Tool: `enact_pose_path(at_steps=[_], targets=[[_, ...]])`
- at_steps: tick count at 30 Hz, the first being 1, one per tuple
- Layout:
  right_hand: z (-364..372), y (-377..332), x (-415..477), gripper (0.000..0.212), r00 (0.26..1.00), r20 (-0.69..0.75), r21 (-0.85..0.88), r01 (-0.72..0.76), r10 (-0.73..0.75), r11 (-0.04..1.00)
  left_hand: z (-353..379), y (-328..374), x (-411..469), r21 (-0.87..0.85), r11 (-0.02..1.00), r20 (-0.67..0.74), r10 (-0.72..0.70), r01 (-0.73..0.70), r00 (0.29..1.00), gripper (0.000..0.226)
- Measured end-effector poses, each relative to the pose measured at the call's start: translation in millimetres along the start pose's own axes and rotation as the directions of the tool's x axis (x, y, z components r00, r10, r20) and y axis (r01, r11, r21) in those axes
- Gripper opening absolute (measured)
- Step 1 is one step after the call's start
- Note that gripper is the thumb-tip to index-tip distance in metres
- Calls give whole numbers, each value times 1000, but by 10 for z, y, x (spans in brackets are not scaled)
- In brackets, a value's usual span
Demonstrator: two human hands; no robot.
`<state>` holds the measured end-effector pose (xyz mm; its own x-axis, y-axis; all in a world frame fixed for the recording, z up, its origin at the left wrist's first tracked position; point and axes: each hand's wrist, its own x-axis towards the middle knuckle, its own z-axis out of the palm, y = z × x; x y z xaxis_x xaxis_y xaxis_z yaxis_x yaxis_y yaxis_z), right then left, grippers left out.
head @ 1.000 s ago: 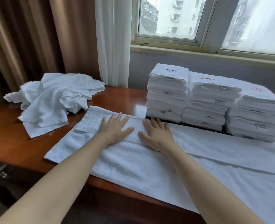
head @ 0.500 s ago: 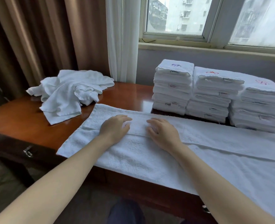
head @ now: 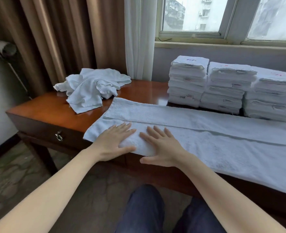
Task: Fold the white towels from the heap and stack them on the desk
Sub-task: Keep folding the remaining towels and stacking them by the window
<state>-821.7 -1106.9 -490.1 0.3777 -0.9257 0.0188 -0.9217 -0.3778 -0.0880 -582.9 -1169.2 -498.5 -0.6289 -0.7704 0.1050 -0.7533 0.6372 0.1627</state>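
Pressing left grip (head: 114,143) and right grip (head: 162,148), both spread flat, on the towel (head: 223,145); probably best sweeping outward evenly, keeping the fold straight.

One long white towel (head: 214,137) lies flat along the counter (head: 43,110), folded lengthwise, its near edge draping over the front. A crumpled heap (head: 91,88) sits far left, and three neat stacks (head: 223,88) stand back right.

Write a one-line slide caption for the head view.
The left hand and right hand rest flat on a towel spread along the desk; unfolded heap behind left, three folded stacks behind right.
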Motion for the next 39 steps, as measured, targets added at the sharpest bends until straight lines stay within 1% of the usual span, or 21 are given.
enact_pose_path(at_steps=[2, 3, 4, 5, 7, 9, 10, 11, 13, 14, 16, 18, 21, 24, 26, 29, 31, 33, 36, 39], targets=[[-7, -7, -27, 103, 1000, 15, -91, 15, -14, 996, -16, -40, -103, 80, 996, 10, 41, -42, 999, 87], [-20, -25, -33, 103, 1000, 25, -108, 15, -13, 994, -24, -60, -137, 94, 994, 3, 51, -51, 999, 87], [-39, -45, -42, 99, 1000, 29, -89, 11, -9, 996, -34, -78, -163, 68, 996, -11, 51, -50, 999, 83], [-66, -65, -56, 94, 1000, 26, -32, 3, -2, 999, -45, -90, -184, 1, 999, -28, 36, -36, 999, 78], [-167, -73, -111, 80, 999, -12, 152, -30, 32, 988, -91, -111, -223, -187, 982, -53, -34, 24, 998, 66], [-315, -57, -172, 58, 993, -73, 303, -71, 97, 950, -188, -115, -245, -343, 934, -58, -129, 102, 990, 48], [-391, -46, -193, 44, 986, -105, 339, -89, 131, 936, -251, -109, -234, -379, 915, -66, -175, 138, 982, 39], [-465, -33, -198, 30, 976, -138, 352, -112, 170, 929, -327, -99, -206, -379, 910, -90, -216, 167, 972, 30], [-588, 4, -178, 13, 942, -210, 313, -188, 261, 931, -487, -87, -109, -340, 918, -161, -273, 207, 948, 16], [-627, 29, -154, 9, 920, -247, 292, -228, 303, 929, -553, -78, -49, -324, 921, -189, -289, 219, 938, 13], [-656, 81, -85, 12, 877, -311, 297, -278, 367, 914, -629, -49, 84, -276, 930, -238, -312, 244, 920, 12], [-651, 140, 11, 18, 832, -387, 274, -308, 397, 911, -649, 2, 236, -204, 940, -313, -327, 273, 892, 15], [-648, 240, 186, 22, 774, -505, 178, -340, 382, 924, -642, 74, 462, -84, 942, -445, -326, 324, 834, 19], [-676, 373, 356, 22, 728, -591, 130, -340, 348, 931, -642, 65, 672, 26, 942, -546, -267, 335, 794, 21], [-690, 485, 468, 23, 710, -637, 75, -331, 301, 941, -647, 32, 820, 71, 940, -592, -230, 334, 772, 22], [-712, 665, 639, 23, 716, -668, -45, -312, 203, 949, -627, -59, 1070, 121, 924, -613, -217, 362, 759, 23], [-705, 780, 741, 18, 736, -665, -121, -271, 125, 955, -589, -138, 1228, 195, 895, -578, -226, 401, 784, 24], [-671, 876, 832, 16, 749, -657, -162, -245, 81, 956, -525, -210, 1356, 273, 869, -524, -225, 412, 821, 24], [-544, 1007, 966, 16, 785, -614, -156, -222, 82, 963, -367, -262, 1503, 351, 845, -471, -213, 404, 856, 29], [-346, 1165, 1068, 15, 829, -544, -89, -208, 128, 974, -200, -299, 1595, 339, 858, -472, -201, 387, 858, 38]])
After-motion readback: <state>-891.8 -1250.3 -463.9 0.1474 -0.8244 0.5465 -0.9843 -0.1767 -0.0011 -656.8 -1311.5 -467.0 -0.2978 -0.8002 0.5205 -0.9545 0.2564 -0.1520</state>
